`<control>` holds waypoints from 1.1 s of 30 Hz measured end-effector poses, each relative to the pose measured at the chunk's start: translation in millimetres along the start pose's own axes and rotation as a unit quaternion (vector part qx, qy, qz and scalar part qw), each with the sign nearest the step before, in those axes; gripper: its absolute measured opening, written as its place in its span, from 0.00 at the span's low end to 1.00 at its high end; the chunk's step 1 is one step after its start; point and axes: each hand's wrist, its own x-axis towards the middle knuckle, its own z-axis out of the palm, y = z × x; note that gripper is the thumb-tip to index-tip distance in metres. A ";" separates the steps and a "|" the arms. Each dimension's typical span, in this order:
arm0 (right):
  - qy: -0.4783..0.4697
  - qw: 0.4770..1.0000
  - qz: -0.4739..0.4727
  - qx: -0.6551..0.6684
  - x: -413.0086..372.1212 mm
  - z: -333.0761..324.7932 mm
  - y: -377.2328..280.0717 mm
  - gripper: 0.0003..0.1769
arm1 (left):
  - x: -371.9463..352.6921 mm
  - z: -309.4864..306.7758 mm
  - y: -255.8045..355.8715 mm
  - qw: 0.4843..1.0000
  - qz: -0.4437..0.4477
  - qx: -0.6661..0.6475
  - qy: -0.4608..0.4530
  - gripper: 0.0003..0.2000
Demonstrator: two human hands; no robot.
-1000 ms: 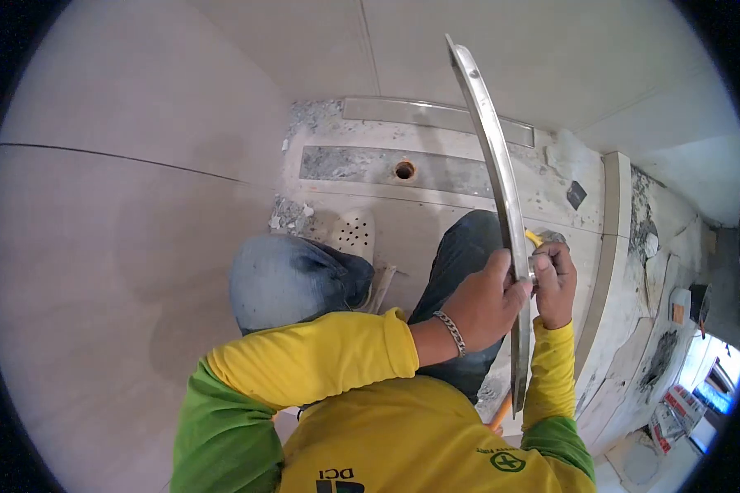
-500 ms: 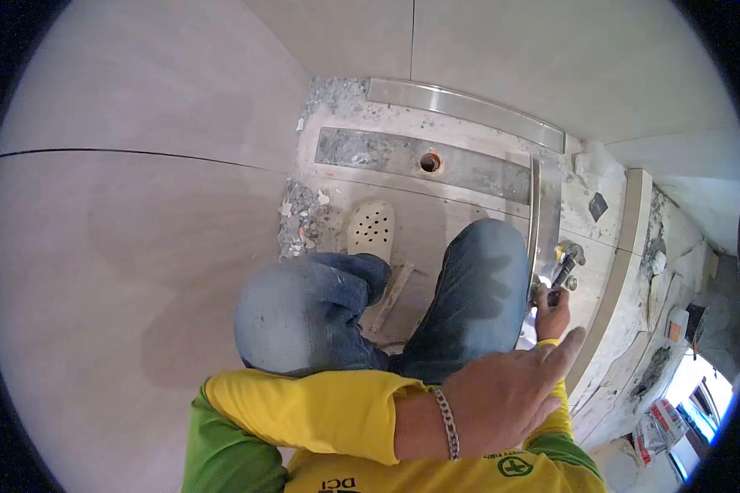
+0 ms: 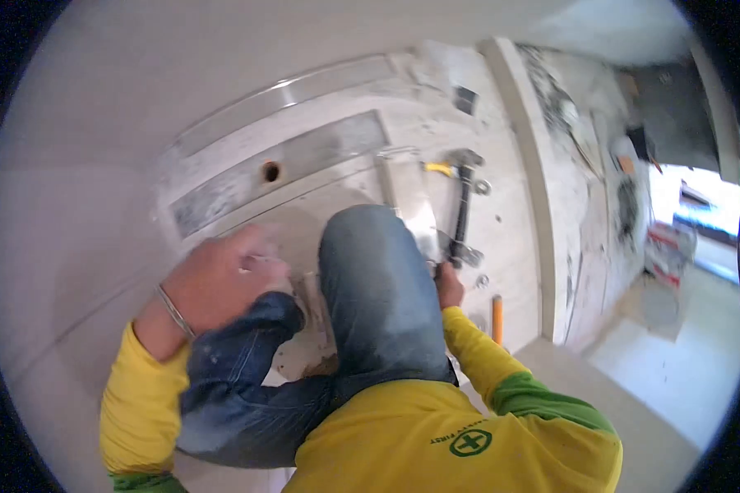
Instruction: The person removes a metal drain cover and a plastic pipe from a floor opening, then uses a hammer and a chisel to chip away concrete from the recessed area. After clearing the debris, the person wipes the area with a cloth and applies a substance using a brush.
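Note:
My left hand [image 3: 226,275], a metal bracelet at its wrist, hovers over my bent left leg, beside the strip with the drain hole. Its fingers are smeared by motion, but they look loosely bent and apart, and I see nothing held in them. My right hand [image 3: 450,287] is low beside my right knee [image 3: 366,246], its fingers closed at a small dark thing that I cannot make out. Just above it lies a hammer [image 3: 462,201] with a black handle, beside a shiny metal channel [image 3: 411,193]. A metal piece [image 3: 471,256] lies at the handle's lower end.
A grey recessed strip [image 3: 321,156] has a round drain hole [image 3: 271,171]. Behind it lies a long steel cover [image 3: 296,94]. A raised curb [image 3: 530,164] runs along the right, with an orange handle [image 3: 497,320] near it. Also on the floor is a dark tile piece [image 3: 465,100].
My left hand has swung from across my body on the right to the left, over my left leg. The view has turned right. My right hand stays by the hammer.

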 end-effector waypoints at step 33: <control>0.265 0.916 -0.156 -0.256 521.5 -47.6 -184.5 0.35 | 17.9 165.2 -272.0 0.948 -0.127 -0.207 0.207 0.18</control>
